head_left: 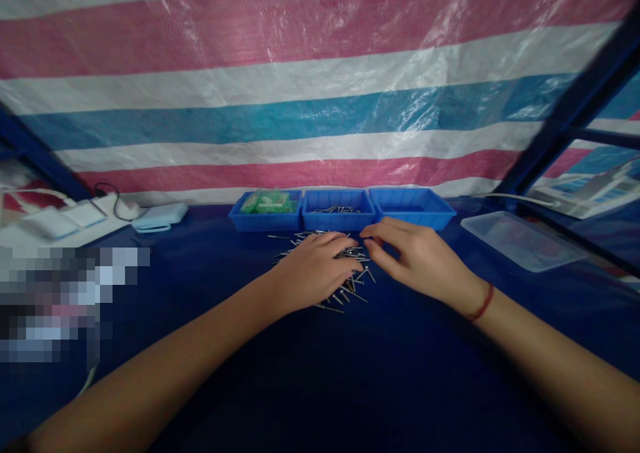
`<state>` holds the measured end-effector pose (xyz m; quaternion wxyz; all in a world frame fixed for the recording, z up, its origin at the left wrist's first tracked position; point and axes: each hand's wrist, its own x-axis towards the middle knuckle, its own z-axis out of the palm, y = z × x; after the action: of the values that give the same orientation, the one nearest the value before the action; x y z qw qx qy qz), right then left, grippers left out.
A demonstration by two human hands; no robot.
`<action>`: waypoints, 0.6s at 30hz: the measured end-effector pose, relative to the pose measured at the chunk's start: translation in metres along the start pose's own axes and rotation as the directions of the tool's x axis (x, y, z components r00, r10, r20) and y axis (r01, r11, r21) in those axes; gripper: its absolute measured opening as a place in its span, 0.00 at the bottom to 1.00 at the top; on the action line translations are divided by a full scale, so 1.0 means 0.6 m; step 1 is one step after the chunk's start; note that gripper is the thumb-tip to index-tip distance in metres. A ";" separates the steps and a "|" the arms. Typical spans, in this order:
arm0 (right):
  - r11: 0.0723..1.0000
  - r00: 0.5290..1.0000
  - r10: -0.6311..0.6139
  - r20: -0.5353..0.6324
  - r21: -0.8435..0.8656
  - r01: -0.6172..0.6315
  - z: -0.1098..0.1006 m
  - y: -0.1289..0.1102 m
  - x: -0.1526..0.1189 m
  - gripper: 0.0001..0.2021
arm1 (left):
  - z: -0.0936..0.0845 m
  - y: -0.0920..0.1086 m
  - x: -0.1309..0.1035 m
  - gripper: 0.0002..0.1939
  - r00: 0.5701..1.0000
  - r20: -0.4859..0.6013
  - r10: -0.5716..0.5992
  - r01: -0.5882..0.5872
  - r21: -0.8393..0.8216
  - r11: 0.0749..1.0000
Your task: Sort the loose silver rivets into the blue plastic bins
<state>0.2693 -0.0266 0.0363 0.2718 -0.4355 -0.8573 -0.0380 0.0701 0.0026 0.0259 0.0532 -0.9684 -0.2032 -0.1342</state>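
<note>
The left hand (320, 266) is palm down over a loose pile of thin silver metal pins (340, 297), its fingers slightly bent and partly spread; whether it has hold of any pin beneath them cannot be told. The pins fan out around its fingers, some poking past its far side and others lying on the near side, at odd angles. Just beside it, the right hand (410, 253) is half curled, thumb and index fingertips close together at the right edge of the pile; whether a small piece is between them cannot be told. A thin dark-red cord bracelet (481, 304) circles its wrist.

Beyond the hands, three blue plastic bins (339, 222) stand side by side: the left one holds green plastic packets (270, 203), the middle one more metal pins (336, 209). Right of the right hand lies a clear, shallow plastic tray or lid (523, 239), with a white object (595, 189) farther out. Well to the left of the left hand are a light-blue case (160, 217) and a white power strip (60, 223). Under everything is a dark-blue tabletop (320, 379); behind hangs a red, white and blue striped plastic sheet (300, 116).
</note>
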 end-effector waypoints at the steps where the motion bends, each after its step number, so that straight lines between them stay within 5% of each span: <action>1: 1.000 1.000 -0.005 0.004 0.001 0.005 0.001 -0.001 0.000 0.12 | 0.002 -0.002 -0.003 0.11 1.000 -0.007 0.009 -0.009 -0.010 1.000; 10: 1.000 0.999 -0.009 0.043 0.017 0.008 0.002 -0.015 -0.003 0.11 | 0.012 -0.009 -0.014 0.06 0.998 -0.052 0.033 -0.034 -0.019 0.999; 13: 0.999 0.999 0.014 0.029 0.029 -0.015 0.000 -0.016 -0.003 0.10 | 0.001 -0.005 -0.017 0.06 0.991 -0.126 -0.039 0.033 -0.055 0.998; 18: 0.981 0.995 0.098 0.002 0.168 -0.097 0.011 -0.024 -0.001 0.07 | 0.001 0.006 -0.033 0.04 0.867 -0.353 -0.351 0.258 -0.286 0.923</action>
<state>0.2556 -0.0343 0.0328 0.3117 -0.4524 -0.8343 0.0466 0.0542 -0.0084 0.0193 -0.0408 -0.8756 -0.3223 -0.3575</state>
